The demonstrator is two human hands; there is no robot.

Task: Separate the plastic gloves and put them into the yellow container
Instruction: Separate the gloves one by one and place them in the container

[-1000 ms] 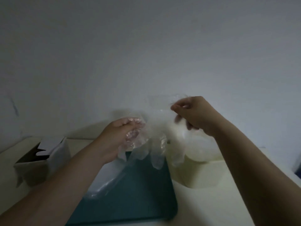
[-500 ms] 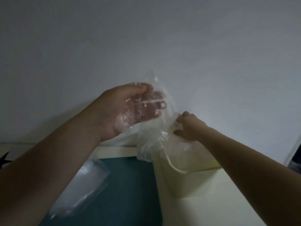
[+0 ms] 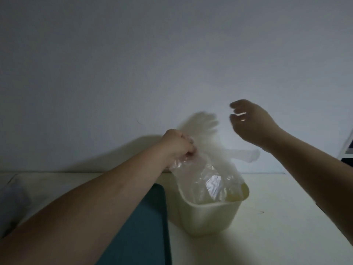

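A pale yellow container (image 3: 210, 219) stands on the table right of centre. My left hand (image 3: 178, 146) hovers just above its left rim and grips clear plastic gloves (image 3: 208, 169). The gloves hang down into the container, and their fingers fan out blurred toward the wall and to the right. My right hand (image 3: 248, 121) is raised above and to the right of the container, fingers loosely curled, holding nothing.
A dark teal mat (image 3: 141, 232) lies on the cream table (image 3: 277, 226) left of the container, partly under my left arm. A plain grey wall is close behind. A dark object (image 3: 346, 159) shows at the right edge.
My right hand has let go of the gloves and risen up to the right. My left hand has dropped from above toward the container's rim with the gloves.
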